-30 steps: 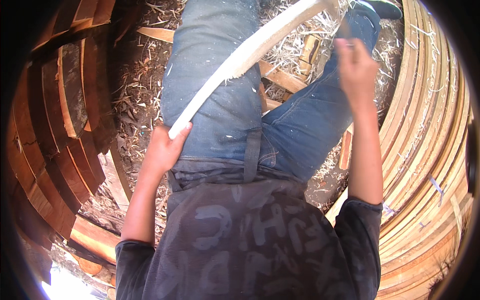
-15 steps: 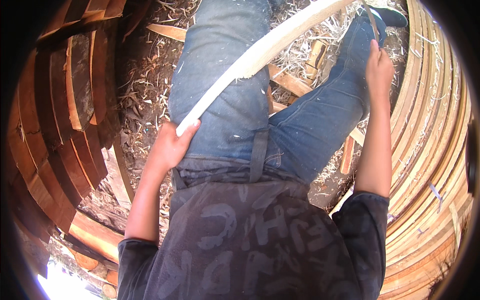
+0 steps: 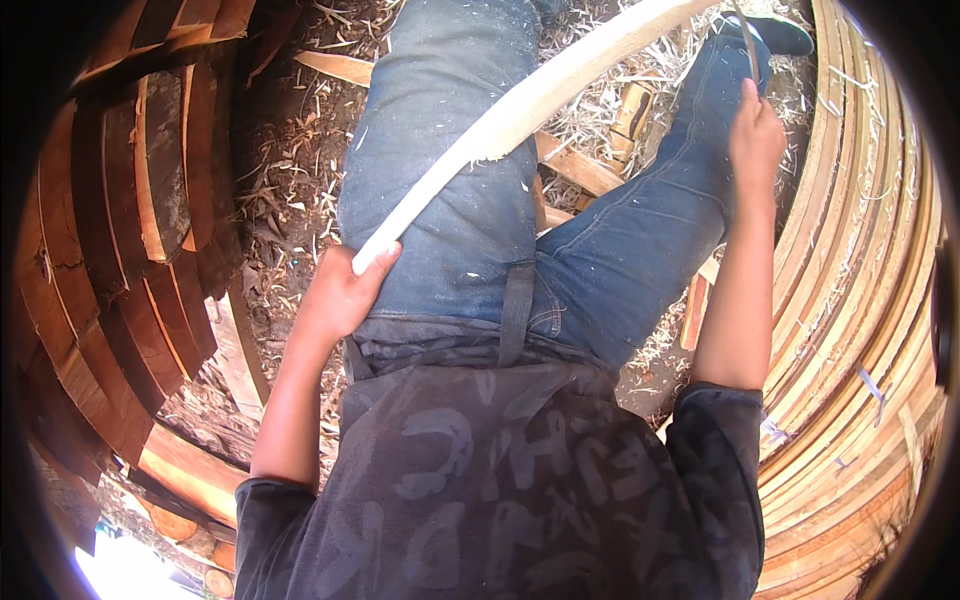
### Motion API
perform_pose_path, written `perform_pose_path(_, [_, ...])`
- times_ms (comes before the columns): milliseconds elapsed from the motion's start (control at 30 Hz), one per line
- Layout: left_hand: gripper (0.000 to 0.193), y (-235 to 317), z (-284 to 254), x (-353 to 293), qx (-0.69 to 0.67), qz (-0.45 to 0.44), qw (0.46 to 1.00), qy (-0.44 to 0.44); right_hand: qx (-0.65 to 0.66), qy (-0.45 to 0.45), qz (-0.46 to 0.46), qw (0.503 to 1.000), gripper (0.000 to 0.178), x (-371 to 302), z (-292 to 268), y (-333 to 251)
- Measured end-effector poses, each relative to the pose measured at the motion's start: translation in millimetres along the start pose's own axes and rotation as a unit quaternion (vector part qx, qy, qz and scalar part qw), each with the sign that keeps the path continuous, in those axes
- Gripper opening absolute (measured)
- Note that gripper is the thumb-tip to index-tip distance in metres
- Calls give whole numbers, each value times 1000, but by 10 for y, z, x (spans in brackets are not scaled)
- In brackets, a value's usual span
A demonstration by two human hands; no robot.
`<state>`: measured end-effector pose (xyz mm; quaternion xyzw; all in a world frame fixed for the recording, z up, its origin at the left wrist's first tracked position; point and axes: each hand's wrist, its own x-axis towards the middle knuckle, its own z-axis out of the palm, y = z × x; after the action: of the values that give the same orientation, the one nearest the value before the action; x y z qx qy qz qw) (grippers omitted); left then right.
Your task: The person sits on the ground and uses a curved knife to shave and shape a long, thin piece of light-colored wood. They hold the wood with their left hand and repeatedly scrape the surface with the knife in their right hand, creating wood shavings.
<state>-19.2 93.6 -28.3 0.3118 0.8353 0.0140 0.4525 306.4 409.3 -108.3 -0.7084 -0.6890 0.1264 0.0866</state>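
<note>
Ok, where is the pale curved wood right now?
In the head view, the pale curved wood slants from the left hand, over the left leg of the blue jeans, to the top edge, right of centre.

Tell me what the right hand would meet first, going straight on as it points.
Beyond its thin tool, the right hand likely meets the jeans leg near the dark shoe; depth is unclear.

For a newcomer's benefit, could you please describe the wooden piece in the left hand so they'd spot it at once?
Start at the blue jeans in the upper middle, then find the left hand near the waist. From it, the wooden piece slants across the jeans to the picture's top edge. Unlike the browner offcuts nearby, it is long, gently curved and nearly white where held.
</note>
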Motion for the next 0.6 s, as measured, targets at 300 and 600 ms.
perform_pose_path(300, [62, 77, -10, -39, -21, -4, 1000, -2, 0, -103, -186, 977, 30, -946, -22, -749])
perform_pose_path(600, [66, 93, -7, -38, 1, -34, 999, -8, -38, -103, -70, 991, 25, -452, 414, -670])
